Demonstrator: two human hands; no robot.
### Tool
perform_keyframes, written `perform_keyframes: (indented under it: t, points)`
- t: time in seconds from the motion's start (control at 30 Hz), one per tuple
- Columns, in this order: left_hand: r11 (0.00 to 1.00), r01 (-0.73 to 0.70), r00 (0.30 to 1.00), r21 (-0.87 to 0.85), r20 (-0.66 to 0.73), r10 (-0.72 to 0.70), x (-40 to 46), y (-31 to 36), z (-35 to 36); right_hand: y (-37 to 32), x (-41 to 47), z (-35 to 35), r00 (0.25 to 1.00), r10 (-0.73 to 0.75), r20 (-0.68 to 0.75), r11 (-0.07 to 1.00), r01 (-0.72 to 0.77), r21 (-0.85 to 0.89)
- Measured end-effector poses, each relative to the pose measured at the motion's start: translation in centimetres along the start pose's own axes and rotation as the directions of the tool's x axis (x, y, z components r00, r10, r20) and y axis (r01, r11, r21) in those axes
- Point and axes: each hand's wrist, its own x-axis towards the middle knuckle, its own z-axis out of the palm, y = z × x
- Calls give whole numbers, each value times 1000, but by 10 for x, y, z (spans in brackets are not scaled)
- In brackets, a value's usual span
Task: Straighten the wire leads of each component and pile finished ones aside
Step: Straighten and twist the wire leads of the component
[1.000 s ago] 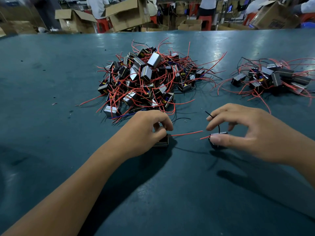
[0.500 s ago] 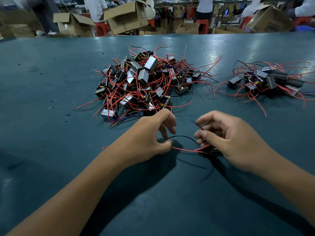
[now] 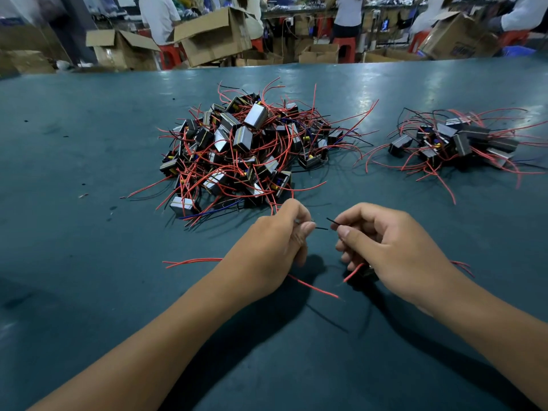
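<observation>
My left hand (image 3: 271, 247) and my right hand (image 3: 391, 250) are raised just above the green table (image 3: 74, 137), close together. Each pinches a thin black lead between thumb and forefinger; the black lead ends (image 3: 332, 221) stick out toward each other. Red leads (image 3: 314, 287) trail from under both hands onto the table. The component bodies are hidden in my palms, apart from a dark part (image 3: 369, 272) under my right hand. A big tangled heap of black and silver components with red wires (image 3: 243, 149) lies just beyond my hands. A smaller pile (image 3: 456, 142) sits at the right.
Cardboard boxes (image 3: 213, 37), red stools and several standing people fill the space past the table's far edge. Small specks of debris (image 3: 83, 195) dot the table at the left.
Both hands have lifted off the table and now pinch black leads instead of the red one. The red leads hang loose below. My right hand moved from the component on the table toward my left.
</observation>
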Motion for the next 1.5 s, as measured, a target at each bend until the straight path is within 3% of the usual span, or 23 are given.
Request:
perform_keyframes:
  t: [0.3,1.03,1.5]
  points:
    - [993,15,999,-118,-36,-20,-2,3,-1,0,1,3,998,60,-1,995,-60,83]
    - [990,26,991,-138,-130,-44,-1,19,10,-4,1,18,996,81,-23,918,-65,392]
    - [973,-33,974,-228,-228,-20,-3,18,11,-1,-2,22,995,25,-98,944,9,330]
